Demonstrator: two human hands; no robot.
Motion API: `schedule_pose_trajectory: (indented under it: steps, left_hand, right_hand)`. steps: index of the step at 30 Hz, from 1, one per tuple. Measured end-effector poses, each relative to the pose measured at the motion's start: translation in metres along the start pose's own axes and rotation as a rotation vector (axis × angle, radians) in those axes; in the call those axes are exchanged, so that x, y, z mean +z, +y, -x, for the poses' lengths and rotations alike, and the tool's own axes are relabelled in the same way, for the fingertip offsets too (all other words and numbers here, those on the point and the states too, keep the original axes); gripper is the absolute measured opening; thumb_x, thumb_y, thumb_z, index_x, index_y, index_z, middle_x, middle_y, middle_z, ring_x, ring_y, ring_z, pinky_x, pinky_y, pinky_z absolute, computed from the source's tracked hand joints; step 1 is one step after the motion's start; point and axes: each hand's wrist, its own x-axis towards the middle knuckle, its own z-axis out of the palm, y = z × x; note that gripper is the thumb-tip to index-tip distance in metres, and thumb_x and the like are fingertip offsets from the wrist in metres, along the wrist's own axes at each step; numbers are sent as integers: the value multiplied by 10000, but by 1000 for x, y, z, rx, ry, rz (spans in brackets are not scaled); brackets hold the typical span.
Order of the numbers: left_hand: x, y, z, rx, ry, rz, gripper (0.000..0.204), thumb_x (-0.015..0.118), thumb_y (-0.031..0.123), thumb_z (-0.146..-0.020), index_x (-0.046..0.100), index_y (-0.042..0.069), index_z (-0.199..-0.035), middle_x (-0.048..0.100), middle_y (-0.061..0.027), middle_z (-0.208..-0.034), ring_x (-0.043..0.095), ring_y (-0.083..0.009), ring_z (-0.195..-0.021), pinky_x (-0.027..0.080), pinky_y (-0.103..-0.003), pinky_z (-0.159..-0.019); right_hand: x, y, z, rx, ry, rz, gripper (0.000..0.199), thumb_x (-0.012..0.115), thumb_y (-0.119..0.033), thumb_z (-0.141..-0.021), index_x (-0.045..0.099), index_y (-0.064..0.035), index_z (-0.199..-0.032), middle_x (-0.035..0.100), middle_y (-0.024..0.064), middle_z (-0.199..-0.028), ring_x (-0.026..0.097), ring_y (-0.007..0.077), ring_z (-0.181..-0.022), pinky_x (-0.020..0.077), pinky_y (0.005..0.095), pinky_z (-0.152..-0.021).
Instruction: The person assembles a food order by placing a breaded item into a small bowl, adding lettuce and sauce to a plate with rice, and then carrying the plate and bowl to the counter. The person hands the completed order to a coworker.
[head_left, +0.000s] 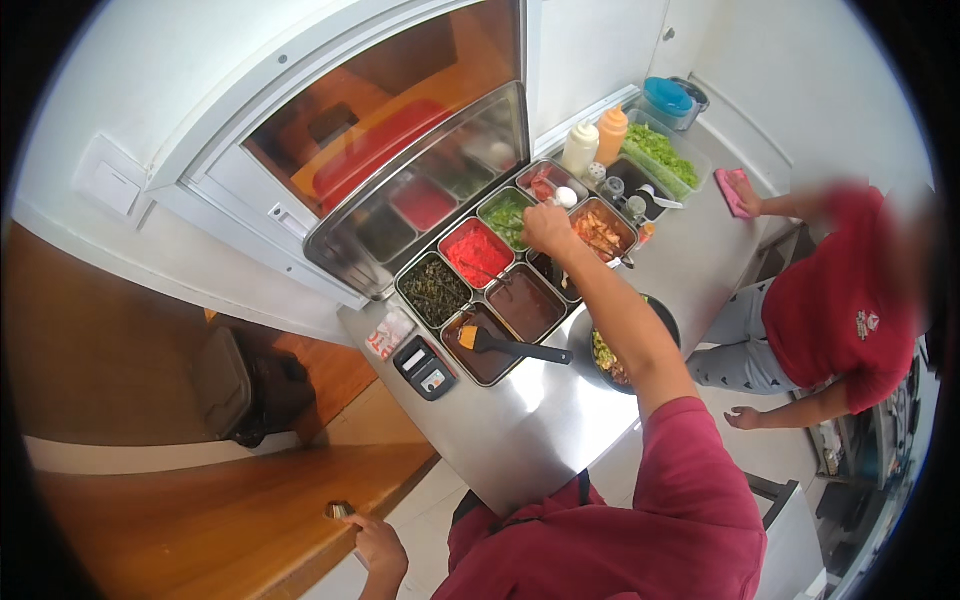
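My right hand point(550, 228) is closed, reaching over the steel pan of chopped greens point(505, 215). Whatever its fingers grip is hidden. At the lower left, my left hand point(380, 548) is partly curled, its fingertips at a small round metal thing point(340, 510) above the wooden counter. Around my right hand stand pans of red shreds point(476, 252), dark green flakes point(434, 290), brown sauce point(526, 303) and orange-brown pieces point(600, 230). A black-handled basting brush point(510, 347) lies across another sauce pan. Below my right forearm, a dark bowl point(590, 350) holds mixed food.
A co-worker point(840, 290) at the right presses a pink cloth point(737, 193) on the steel table point(540, 430). Squeeze bottles point(595, 145) and a lettuce tub point(660, 155) stand at the back. A small black device point(425, 368) lies at the left edge; a dark bin point(245, 390) stands beyond.
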Motion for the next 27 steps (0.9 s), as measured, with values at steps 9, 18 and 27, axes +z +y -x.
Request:
schedule_pose_trajectory:
  steps: [9, 18, 27]
  left_hand:
    - [103, 34, 5, 305, -357, 25, 394, 643, 275, -958, 725, 109, -1306, 684, -145, -1370, 653, -313, -1274, 493, -581, -1056]
    - [175, 62, 0, 178, -569, 76, 417, 565, 373, -981, 714, 225, -1340, 673, -30, -1406, 632, -315, -1300, 457, -642, -1064]
    - [210, 72, -22, 228, -588, 131, 393, 586, 340, -971, 730, 222, -1317, 662, -34, -1422, 632, -326, -1297, 465, -678, -1029]
  right_hand:
    - [-21, 25, -14, -58, 306, 51, 227, 586, -130, -920, 681, 28, -1052, 726, 222, -1029, 743, 386, -898, 598, 493, -761]
    - [-3, 25, 0, 52, 264, -62, 184, 595, -91, -925, 752, -27, -995, 713, 186, -1146, 722, 361, -1000, 598, 481, -794]
    - [-20, 39, 44, 42, 328, -117, 185, 652, -222, -968, 715, -75, -1061, 703, 164, -1052, 711, 388, -950, 567, 519, -784]
